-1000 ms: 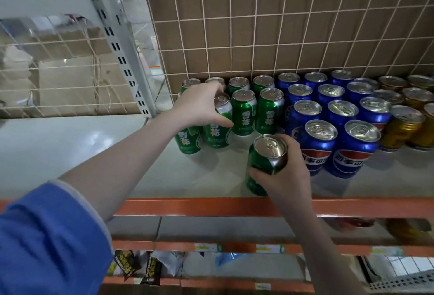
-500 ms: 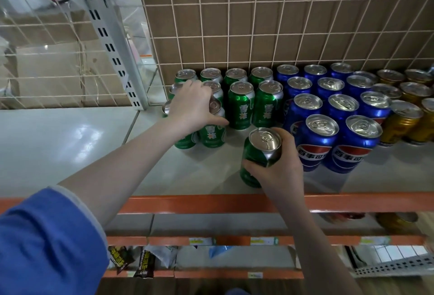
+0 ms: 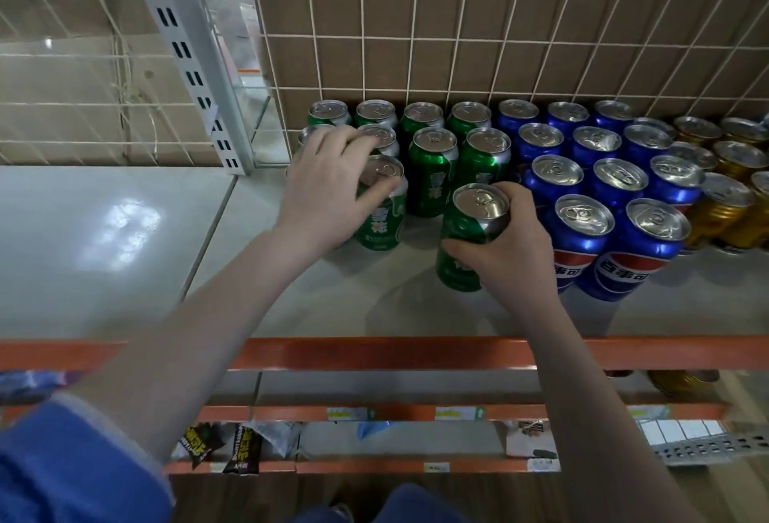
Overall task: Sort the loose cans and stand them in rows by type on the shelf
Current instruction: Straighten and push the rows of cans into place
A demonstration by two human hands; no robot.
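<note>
Green can (image 3: pixel 468 243) is gripped upright by the right hand (image 3: pixel 514 249) at the shelf (image 3: pixel 291 306) front, beside the blue cans (image 3: pixel 582 239). Another green can's top (image 3: pixel 380 177) is covered, perhaps grasped, by the left hand (image 3: pixel 328 193). Sliding into the green row is needed next.

The light is soft and even, coming from above. A bright white patch of glare shines on the shelf (image 3: pixel 125 222) at the left. The can tops (image 3: pixel 553 170) gleam. Soft shadows lie near the cans. Straight lines bend at the edges. The near blue sleeve (image 3: pixel 62 464) looks blurry.
</note>
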